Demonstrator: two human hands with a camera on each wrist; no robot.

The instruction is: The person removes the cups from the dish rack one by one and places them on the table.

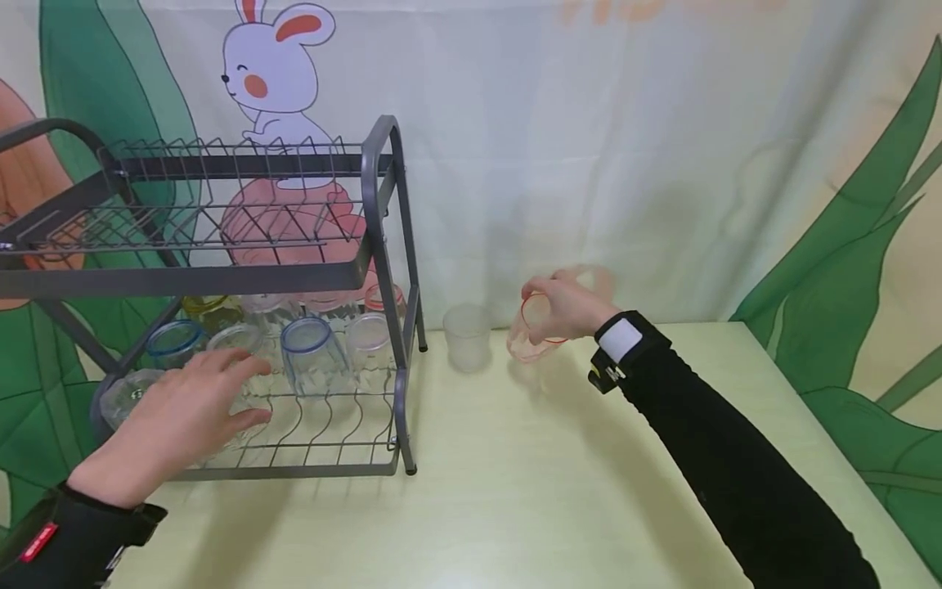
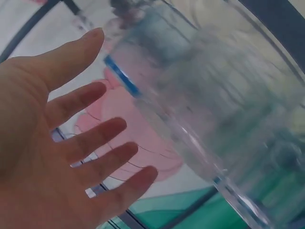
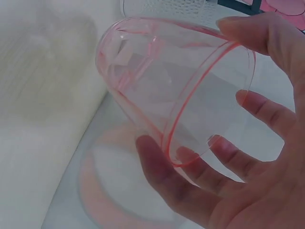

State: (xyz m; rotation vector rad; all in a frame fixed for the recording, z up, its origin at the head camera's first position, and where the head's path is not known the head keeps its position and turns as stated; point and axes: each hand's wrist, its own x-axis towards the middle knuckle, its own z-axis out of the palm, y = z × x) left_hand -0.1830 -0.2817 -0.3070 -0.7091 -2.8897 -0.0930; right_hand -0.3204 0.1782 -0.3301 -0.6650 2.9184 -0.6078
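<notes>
My right hand [image 1: 570, 307] grips a clear cup with a pink tint [image 3: 157, 86] at its rim, thumb on one side and fingers on the other. The cup is tilted, its mouth toward the palm, close above the table. Beside it stands a frosted clear cup [image 1: 467, 339]. On the left, my left hand [image 1: 187, 409] reaches over the front of the rack's lower shelf, fingers spread and holding nothing. Nearest to it are several clear glasses, one with a blue edge [image 1: 312, 356]. In the left wrist view, a clear glass [image 2: 200, 105] sits just beyond the fingertips.
A dark metal two-tier rack [image 1: 368, 470] stands at the left; its lower shelf holds more glasses, including a yellowish one [image 1: 213, 311] and a red-rimmed one [image 1: 383, 296]. A printed curtain [image 1: 625, 147] hangs behind the pale table [image 1: 500, 491].
</notes>
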